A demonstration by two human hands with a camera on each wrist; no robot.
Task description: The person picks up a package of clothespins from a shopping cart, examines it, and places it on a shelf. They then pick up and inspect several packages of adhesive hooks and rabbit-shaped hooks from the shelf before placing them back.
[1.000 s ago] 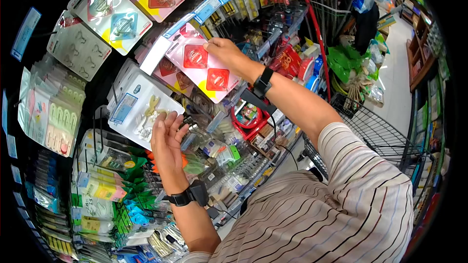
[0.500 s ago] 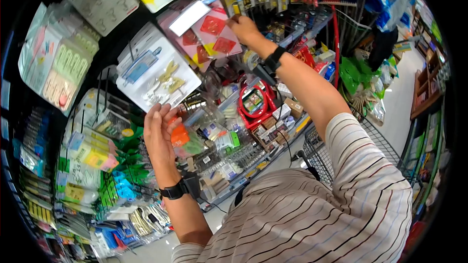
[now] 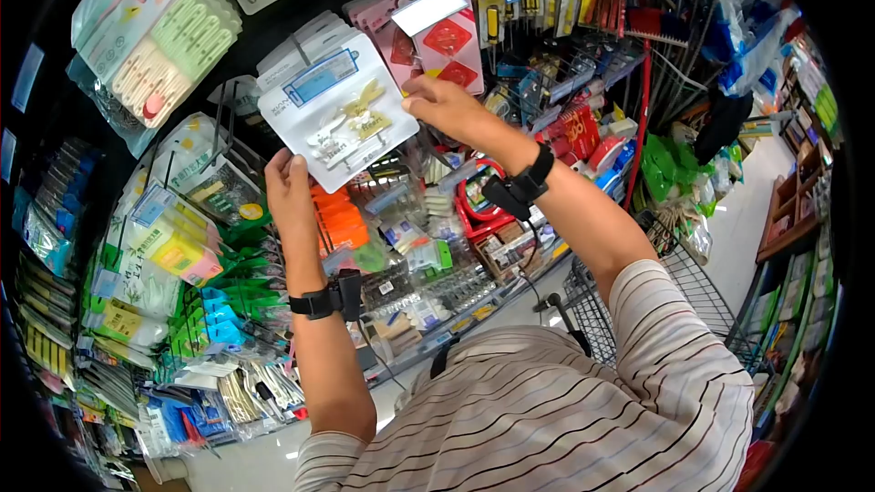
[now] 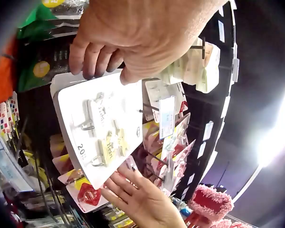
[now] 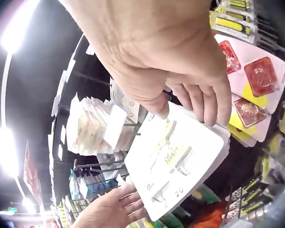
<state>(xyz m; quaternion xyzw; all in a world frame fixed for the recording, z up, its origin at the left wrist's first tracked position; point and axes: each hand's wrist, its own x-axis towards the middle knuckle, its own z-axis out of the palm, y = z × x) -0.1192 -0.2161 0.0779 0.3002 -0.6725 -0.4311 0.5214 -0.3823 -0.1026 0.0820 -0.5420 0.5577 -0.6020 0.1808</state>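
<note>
A white card pack [image 3: 319,150] with gold and white clip-like pieces hangs tilted among matching packs. My left hand [image 3: 292,200] is at its lower left edge, thumb against the edge; in the left wrist view this hand [image 4: 142,35] has its fingers over the pack's edge. At the opposite edge, my right hand [image 3: 465,118] touches the pack with thumb and fingertips. The right wrist view has my right hand [image 5: 166,61] above the white pack [image 5: 173,161], with relaxed fingers. Whether either hand pinches the card firmly is hard to see. A blue-framed label [image 3: 324,77] overlaps its top.
Pink card packs with red squares [image 3: 447,41] hang behind my right hand. Green clip packs [image 3: 191,32] hang at upper left, orange items [image 3: 339,219] just below the white pack. A black wire cart [image 3: 674,278] stands at right, beside the shelf aisle.
My right hand has left the pink pack and come down left to the white pack's edge. The left hand has moved up to the opposite edge. The view has shifted left.
</note>
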